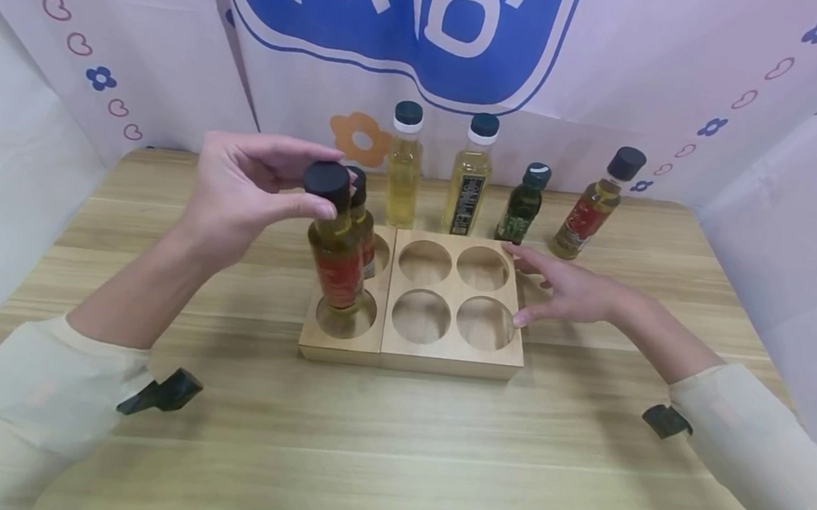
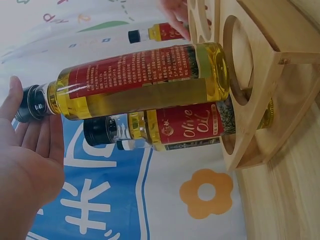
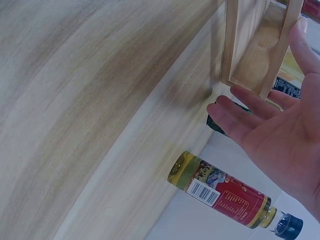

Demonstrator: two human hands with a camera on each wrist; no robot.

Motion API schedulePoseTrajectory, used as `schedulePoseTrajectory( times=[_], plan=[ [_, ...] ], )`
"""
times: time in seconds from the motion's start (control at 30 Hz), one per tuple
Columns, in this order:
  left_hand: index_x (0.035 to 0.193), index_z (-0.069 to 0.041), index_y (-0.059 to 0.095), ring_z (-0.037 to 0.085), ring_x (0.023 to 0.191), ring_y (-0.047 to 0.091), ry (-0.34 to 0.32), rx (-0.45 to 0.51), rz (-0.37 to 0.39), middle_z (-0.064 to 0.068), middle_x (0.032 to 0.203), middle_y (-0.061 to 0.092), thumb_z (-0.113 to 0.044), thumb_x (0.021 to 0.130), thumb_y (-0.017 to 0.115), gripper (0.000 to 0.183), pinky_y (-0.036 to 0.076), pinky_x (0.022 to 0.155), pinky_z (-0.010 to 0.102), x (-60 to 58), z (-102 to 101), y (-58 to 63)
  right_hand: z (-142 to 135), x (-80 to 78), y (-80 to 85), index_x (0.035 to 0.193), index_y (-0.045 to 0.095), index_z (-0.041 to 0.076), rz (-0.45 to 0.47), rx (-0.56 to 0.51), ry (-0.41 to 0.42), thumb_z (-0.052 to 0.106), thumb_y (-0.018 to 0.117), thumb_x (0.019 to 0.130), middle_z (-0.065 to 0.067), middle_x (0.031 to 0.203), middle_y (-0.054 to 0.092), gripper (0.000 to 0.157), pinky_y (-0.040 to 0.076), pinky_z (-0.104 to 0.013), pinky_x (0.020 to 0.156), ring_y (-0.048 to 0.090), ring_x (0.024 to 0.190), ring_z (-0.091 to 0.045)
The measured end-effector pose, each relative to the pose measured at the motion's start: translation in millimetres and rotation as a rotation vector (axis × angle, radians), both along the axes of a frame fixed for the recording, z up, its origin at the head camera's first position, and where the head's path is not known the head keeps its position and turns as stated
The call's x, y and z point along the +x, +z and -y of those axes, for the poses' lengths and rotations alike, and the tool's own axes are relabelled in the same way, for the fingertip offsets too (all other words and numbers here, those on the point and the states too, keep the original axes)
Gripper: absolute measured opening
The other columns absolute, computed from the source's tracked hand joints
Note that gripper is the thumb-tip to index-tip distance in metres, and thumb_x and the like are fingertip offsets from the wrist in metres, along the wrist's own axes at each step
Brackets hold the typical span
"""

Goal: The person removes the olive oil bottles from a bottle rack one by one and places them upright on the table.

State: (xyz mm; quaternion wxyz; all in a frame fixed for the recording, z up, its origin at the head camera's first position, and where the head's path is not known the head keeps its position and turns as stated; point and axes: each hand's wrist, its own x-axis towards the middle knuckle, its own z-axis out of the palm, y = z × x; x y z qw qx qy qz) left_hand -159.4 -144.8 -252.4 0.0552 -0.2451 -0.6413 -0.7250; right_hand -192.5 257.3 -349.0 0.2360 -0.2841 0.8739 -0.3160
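My left hand (image 1: 232, 191) pinches the black cap of a red-labelled olive oil bottle (image 1: 340, 269) between thumb and fingers. The bottle is nearly upright, its base just above the front-left hole of a wooden bottle rack (image 1: 448, 365). In the left wrist view, the base of this bottle (image 2: 140, 80) shows at the hole's rim. Behind it, a second olive oil bottle (image 2: 190, 122) stands in the back-left hole. My right hand (image 1: 573, 290) rests against the rack's right side, with its fingers (image 3: 250, 105) extended and its thumb apart from them.
Behind the rack stand two clear bottles of pale yellow oil (image 1: 404, 178) (image 1: 469, 183) and a small dark green bottle (image 1: 521, 204). Another red-labelled bottle (image 1: 589, 210) is at the back right. A printed cloth (image 1: 584, 76) hangs behind the wooden table (image 1: 232, 434).
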Motion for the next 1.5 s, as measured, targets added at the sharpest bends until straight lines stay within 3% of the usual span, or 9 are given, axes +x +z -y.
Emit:
schedulePoseTrajectory(
  times=[0.23,0.57,0.73,1.03,1.23,1.5],
  plan=[
    [0.099,0.003,0.08,0.023,0.088,0.078,0.014,0.064,-0.046,0.016,0.099,0.079,-0.006,0.063,0.097,0.041,0.062,0.084,0.031,-1.9,5,0.5,0,0.0,-0.5,0.164,0.014,-0.001,-0.003,-0.003,0.004,0.026,0.084,0.088,-0.031,0.164,0.028,0.106,0.034,-0.069,0.115,0.033,0.148,-0.05],
    [0.101,0.016,0.074,0.023,0.083,0.079,0.029,0.146,-0.091,0.019,0.093,0.078,0.014,0.069,0.09,0.036,0.063,0.08,0.03,-7.9,12,2.0,-1,-0.5,-1.8,0.164,0.015,-0.001,-0.004,-0.008,0.001,0.025,0.084,0.088,-0.03,0.163,0.029,0.106,0.034,-0.069,0.115,0.033,0.148,-0.05],
    [0.099,0.015,0.075,0.02,0.081,0.078,0.048,0.162,-0.087,0.018,0.093,0.079,0.011,0.067,0.092,0.036,0.063,0.078,0.028,-9.7,16,2.3,-1,-0.3,-0.5,0.164,0.015,-0.001,0.001,-0.012,0.001,0.026,0.085,0.088,-0.03,0.164,0.029,0.106,0.034,-0.07,0.115,0.033,0.148,-0.05],
    [0.098,0.011,0.077,0.024,0.085,0.078,0.062,0.182,-0.05,0.019,0.094,0.078,0.019,0.072,0.085,0.028,0.063,0.081,0.029,-11.8,23,2.5,-2,-0.6,-1.8,0.164,0.014,-0.002,0.0,-0.018,0.012,0.025,0.084,0.088,-0.03,0.164,0.026,0.107,0.034,-0.069,0.115,0.033,0.148,-0.05],
    [0.098,0.014,0.076,0.025,0.084,0.079,0.072,0.228,-0.049,0.022,0.094,0.078,0.028,0.074,0.075,0.028,0.063,0.078,0.031,-17.9,26,2.0,-3,-0.4,-3.2,0.164,0.013,-0.002,-0.005,-0.02,0.014,0.024,0.084,0.089,-0.03,0.164,0.027,0.106,0.034,-0.069,0.115,0.033,0.148,-0.05],
    [0.097,0.013,0.076,0.024,0.084,0.079,0.134,0.25,-0.047,0.021,0.092,0.078,0.027,0.075,0.077,0.026,0.063,0.075,0.03,-30.0,34,-1.4,-2,0.3,-3.3,0.164,0.014,-0.001,-0.007,-0.02,0.006,0.024,0.084,0.089,-0.03,0.164,0.028,0.106,0.035,-0.069,0.115,0.034,0.148,-0.049]
  ],
)
